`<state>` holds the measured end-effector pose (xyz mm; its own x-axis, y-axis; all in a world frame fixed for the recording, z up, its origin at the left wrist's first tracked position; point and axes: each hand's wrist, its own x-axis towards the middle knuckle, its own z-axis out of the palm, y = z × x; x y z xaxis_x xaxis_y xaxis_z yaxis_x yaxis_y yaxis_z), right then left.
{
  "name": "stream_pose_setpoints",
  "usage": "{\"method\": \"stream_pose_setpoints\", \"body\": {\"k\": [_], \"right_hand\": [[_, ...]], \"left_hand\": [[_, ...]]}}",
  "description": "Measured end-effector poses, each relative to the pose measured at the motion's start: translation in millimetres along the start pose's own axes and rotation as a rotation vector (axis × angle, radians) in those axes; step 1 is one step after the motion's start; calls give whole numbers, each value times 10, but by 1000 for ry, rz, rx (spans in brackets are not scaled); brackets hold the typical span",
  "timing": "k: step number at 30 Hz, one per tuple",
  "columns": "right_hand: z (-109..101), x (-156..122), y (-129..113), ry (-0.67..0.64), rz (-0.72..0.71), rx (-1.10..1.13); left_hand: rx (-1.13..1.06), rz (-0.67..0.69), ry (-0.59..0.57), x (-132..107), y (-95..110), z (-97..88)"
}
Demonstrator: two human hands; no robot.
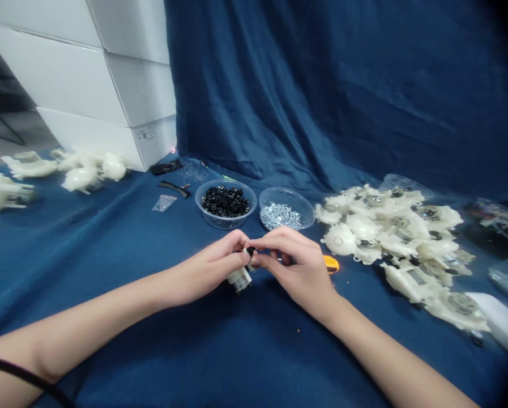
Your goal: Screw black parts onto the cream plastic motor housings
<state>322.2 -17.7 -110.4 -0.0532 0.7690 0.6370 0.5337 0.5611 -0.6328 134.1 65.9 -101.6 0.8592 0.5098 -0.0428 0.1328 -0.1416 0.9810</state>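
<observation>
My left hand (206,266) is shut on a small silver-and-white DC motor (239,279), whose lower end sticks out below the fingers. My right hand (298,266) meets it from the other side, its fingertips pinching a small black part (250,251) at the motor's top end. The fingers hide most of that part. Just behind my right hand, a yellow-orange object (331,263) pokes out, partly covered; it may be a utility knife handle. Nearest my fingertips stand a clear bowl of black small parts (225,218) and a clear bowl of silver screws (286,195).
A large heap of cream plastic housings (389,235) lies to the right, and more housings (81,173) lie at the far left. A small zip bag (164,203) and a black clip (175,188) sit on the blue cloth (109,238). White boxes (88,73) stand behind.
</observation>
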Motion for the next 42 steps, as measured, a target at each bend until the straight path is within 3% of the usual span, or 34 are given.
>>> {"method": "stream_pose_setpoints", "body": {"k": [6,9,13,16,20,23,27,33,36,42], "right_hand": [[2,20,35,-28,0,-19],[-188,58,-63,-135,89,-148],[-556,-56,-170,-382,274,-520],[-705,-278,-40,-491,320,-712],[-789,-508,204,-514,267,-804],[-929,-515,186,-448,223,-774],[-1028,-322,7,-204,165,-646],[-634,-187,38,-8,-149,-406],[-504,-283,145,19,-192,-342],[-470,-352,186,22,-204,-347]], "left_hand": [[-63,-3,9,15,-48,-2],[-179,-32,-6,23,-49,-12],[-301,-27,21,26,-7,-40],[-341,39,88,18,13,-57],[-286,231,193,-19,-14,-53],[-167,422,305,-54,-40,-36],[-81,548,449,-67,-59,-8],[-59,586,615,-28,-102,-8],[-59,610,631,-17,-119,-11],[-67,615,629,-12,-134,9]]}}
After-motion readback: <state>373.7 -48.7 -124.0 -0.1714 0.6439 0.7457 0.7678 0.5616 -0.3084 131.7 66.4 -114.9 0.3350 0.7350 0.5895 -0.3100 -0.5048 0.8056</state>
